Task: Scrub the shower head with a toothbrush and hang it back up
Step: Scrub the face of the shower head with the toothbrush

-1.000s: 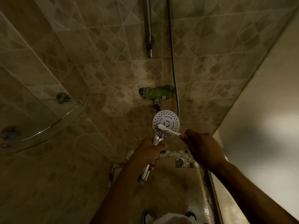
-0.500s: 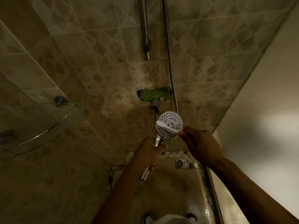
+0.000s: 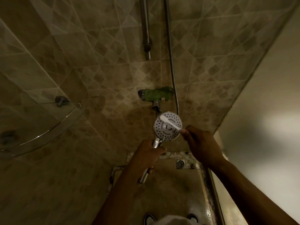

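The round white shower head [image 3: 162,129] with dark nozzle holes faces me in the middle of the view. My left hand [image 3: 146,156] grips its chrome handle just below the face. A white toothbrush [image 3: 168,123] lies across the face, its head at the upper left rim. My right hand [image 3: 201,143] pinches the toothbrush handle at the right edge of the face. The metal hose [image 3: 170,54] runs up the wall from behind the shower head.
A tap wrapped in green cloth [image 3: 156,95] sits on the tiled wall just above the shower head. A chrome riser bar [image 3: 146,30] hangs higher up. A glass corner shelf [image 3: 45,127] juts out at left. A floor drain [image 3: 180,164] and a plain wall at right.
The toothbrush head has slid from the lower left of the face up to its upper left rim. Both hands and the shower head stay in about the same place.
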